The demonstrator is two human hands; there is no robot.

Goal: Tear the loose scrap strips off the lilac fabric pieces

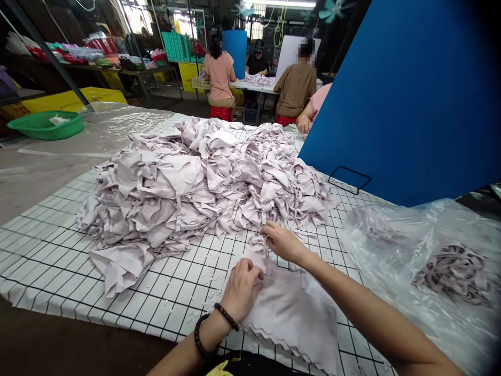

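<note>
A pale lilac fabric piece (293, 316) with a scalloped lower edge lies on the checked tablecloth (172, 308) close to me. My left hand (245, 287), two dark bead bracelets at its wrist, rests on the piece's upper left with fingers curled and pinching at the cloth. At its top end, my right hand (282, 241) has its fingers pinched on a narrow strap of the same lilac fabric. Just beyond both hands rises a large heap of similar lilac pieces (219, 177). One loose piece (123, 263) lies apart at the heap's near left.
A tall blue panel (407, 94) stands at the right, near a black wire stand (349, 180). Clear plastic bags (376, 250) with fabric strips (456, 274) lie below it. A green basket (47, 125) sits far left. Several people work at the back.
</note>
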